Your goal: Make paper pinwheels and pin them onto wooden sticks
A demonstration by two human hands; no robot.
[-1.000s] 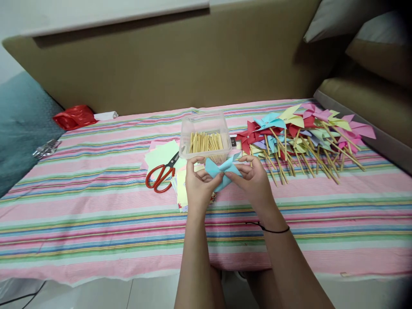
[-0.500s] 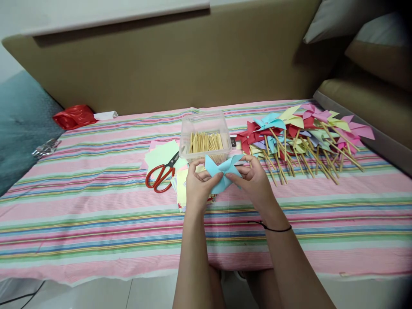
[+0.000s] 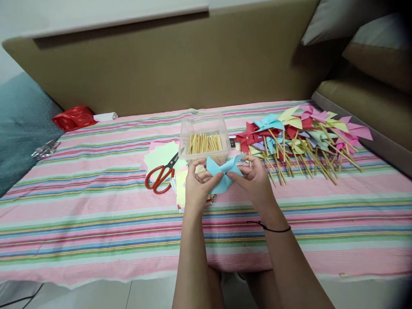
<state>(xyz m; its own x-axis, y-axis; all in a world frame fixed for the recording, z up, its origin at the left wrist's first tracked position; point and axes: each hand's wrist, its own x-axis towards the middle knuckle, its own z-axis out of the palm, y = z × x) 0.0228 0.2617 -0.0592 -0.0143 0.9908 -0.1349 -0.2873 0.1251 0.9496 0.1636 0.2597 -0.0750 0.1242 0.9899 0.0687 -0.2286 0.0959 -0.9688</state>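
Both hands hold a light blue paper pinwheel (image 3: 222,182) up in front of me, its corners folded toward the centre. My left hand (image 3: 198,182) is closed on its left side, thumb pressed near the middle. From the right, my right hand (image 3: 254,178) grips it too, its thumb at the centre. Whether a pin sits under the thumbs, I cannot tell. Just beyond the hands stands a clear plastic box (image 3: 189,124) of wooden sticks (image 3: 204,143). Beside my left hand lie red-handled scissors (image 3: 162,174) on pale green paper sheets (image 3: 161,154), near a yellow paper stack (image 3: 181,189).
Finished pinwheels on sticks (image 3: 299,133) in several colours are heaped at the right. A red plastic bag (image 3: 74,118) and a small shiny packet (image 3: 45,149) lie far left on the striped cloth (image 3: 96,214). Behind rises a brown backrest (image 3: 161,64).
The pinwheel has turned very slightly between my hands, and its upper right blade stands a little differently. Both hands keep their hold; the view has shifted slightly.
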